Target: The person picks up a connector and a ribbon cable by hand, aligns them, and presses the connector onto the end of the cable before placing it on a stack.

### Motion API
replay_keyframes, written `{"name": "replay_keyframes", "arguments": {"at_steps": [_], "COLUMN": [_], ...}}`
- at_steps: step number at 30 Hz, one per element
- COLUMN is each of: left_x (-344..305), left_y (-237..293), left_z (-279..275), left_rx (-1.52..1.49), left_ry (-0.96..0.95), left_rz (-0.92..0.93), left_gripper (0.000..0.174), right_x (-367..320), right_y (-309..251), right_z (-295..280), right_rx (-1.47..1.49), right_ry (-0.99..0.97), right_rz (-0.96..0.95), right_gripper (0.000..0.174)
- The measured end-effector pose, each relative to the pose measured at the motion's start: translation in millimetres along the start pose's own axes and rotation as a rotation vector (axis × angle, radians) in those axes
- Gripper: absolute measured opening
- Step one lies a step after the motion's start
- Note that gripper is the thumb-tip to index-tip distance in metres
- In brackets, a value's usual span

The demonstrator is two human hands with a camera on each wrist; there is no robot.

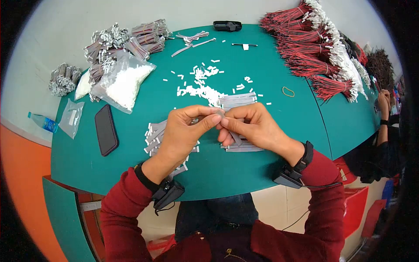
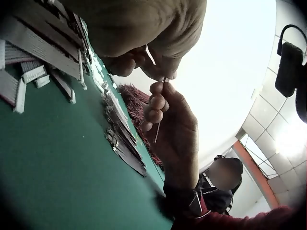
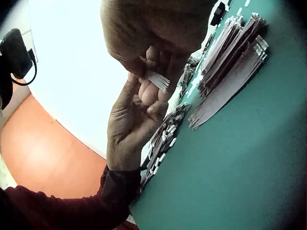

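Both hands meet above the green table. The left hand (image 1: 185,133) pinches one end of a short grey ribbon cable (image 1: 236,138) between thumb and forefinger. Fingertips of the right hand (image 1: 255,126) pinch the same cable right beside them, and its other end slants down under the right palm. In the right wrist view the cable's fine wire ends (image 3: 159,82) fan out by the fingers. Whether a white connector is between the fingertips is hidden. Stacked ribbon cables (image 1: 244,148) lie beneath the right hand; cables with white ends (image 1: 153,136) lie beside the left hand.
Loose white connectors (image 1: 203,91) are scattered beyond the hands. At the left are a phone (image 1: 107,130), a bag of white pieces (image 1: 126,83), a bottle (image 1: 42,122) and cable bundles (image 1: 64,79). Red-and-black wire bundles (image 1: 307,48) line the right; another person's hand (image 1: 384,102) is beyond.
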State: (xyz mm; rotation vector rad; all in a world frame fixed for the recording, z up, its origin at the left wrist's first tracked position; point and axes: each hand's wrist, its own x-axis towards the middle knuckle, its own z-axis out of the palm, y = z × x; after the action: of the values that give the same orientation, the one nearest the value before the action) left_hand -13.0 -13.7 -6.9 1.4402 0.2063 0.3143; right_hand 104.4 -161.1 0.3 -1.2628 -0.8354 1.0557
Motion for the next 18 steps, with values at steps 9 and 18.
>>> {"name": "replay_keyframes", "arguments": {"at_steps": [9,18], "left_x": [-1.3,-1.8], "left_y": [1.2,4.5], "left_z": [1.8,0.7], "left_rx": [0.065,0.062], "left_ry": [0.036,0.038], "left_rz": [0.120,0.017], "left_gripper": [0.014,0.015], "right_x": [0.5,-0.4], "right_y": [2.0,1.7], "right_z": [4.6,3.9], "right_rx": [-0.066,-0.156], "right_ry": [-0.001,0.083], "right_rz": [-0.053,-0.105], "right_gripper": [0.022,0.022]}}
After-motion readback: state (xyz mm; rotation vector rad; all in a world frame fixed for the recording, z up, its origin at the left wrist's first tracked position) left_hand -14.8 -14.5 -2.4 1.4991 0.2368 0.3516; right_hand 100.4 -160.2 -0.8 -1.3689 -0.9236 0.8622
